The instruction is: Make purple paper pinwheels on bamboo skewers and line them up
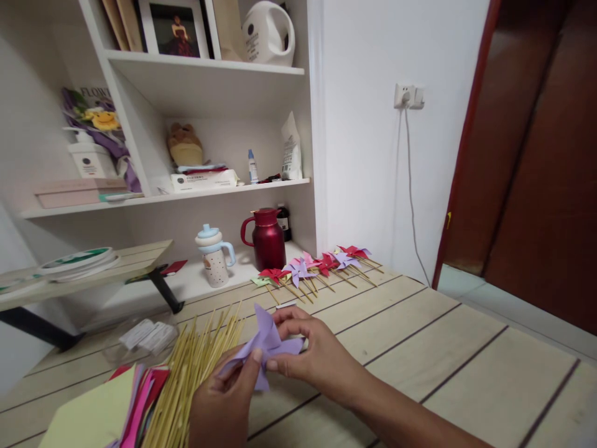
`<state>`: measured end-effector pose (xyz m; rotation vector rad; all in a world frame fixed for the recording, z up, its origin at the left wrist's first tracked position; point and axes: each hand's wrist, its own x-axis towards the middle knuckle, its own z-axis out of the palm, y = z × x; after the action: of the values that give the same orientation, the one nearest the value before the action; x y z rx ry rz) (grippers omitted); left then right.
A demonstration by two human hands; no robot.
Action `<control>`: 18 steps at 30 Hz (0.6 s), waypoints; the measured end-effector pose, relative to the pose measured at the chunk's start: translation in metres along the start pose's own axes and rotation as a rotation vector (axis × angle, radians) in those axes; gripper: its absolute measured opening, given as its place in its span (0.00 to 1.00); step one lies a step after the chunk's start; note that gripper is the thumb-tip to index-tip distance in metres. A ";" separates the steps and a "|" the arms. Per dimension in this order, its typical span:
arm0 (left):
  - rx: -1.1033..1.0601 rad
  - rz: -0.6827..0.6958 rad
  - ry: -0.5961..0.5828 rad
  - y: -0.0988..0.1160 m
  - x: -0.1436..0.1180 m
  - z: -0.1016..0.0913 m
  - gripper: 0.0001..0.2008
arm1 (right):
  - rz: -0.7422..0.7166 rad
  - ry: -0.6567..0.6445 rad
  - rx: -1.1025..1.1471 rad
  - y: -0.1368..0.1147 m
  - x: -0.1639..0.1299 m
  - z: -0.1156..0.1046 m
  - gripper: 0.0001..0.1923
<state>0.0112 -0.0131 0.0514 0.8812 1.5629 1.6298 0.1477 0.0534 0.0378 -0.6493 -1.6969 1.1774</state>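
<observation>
Both hands meet low in the view over the table [420, 348], and between them sits a purple paper [268, 345], partly folded, its points sticking up and sideways. Left hand [226, 398] pinches the paper's lower edge, thumb on top, its grip narrow and closed on the sheet. Right hand [312, 351] comes in from the right, forearm lying across the boards, and its fingers [291, 317] curl over the paper's top corner while the thumb presses near the middle; that grip is also tight on the paper. Whether the paper is lifted off the table or resting on it cannot be told.

Just left of the hands lies a bundle of sticks [196, 367], fanned toward the wall, with one end over a stack of coloured sheets [116, 404] at the near left edge. Beyond those lie small white packets [149, 336].

Farther back, near the wall, a row of finished pinwheels [317, 267] in red, purple and pink lies side by side, sticks pointing toward the camera. Behind them stand a red jug [268, 239] and a spotted cup [215, 256] with a blue lid. Shelves [209, 71] rise above, holding a framed picture, a white jug and boxes.
</observation>
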 end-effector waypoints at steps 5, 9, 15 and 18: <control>-0.039 -0.023 0.003 0.004 -0.002 0.002 0.11 | -0.018 0.005 -0.041 -0.001 -0.001 0.000 0.08; -0.017 -0.026 0.005 -0.001 0.001 -0.002 0.12 | -0.045 0.019 -0.068 -0.002 -0.001 0.001 0.08; -0.015 -0.038 -0.116 -0.015 0.007 -0.009 0.15 | -0.067 0.067 -0.094 0.002 -0.002 0.003 0.06; -0.042 -0.028 -0.112 -0.019 0.008 -0.008 0.16 | -0.063 0.079 -0.090 0.003 -0.002 0.004 0.06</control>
<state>0.0006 -0.0100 0.0319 0.9082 1.4537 1.5608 0.1452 0.0513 0.0334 -0.6832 -1.6990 1.0233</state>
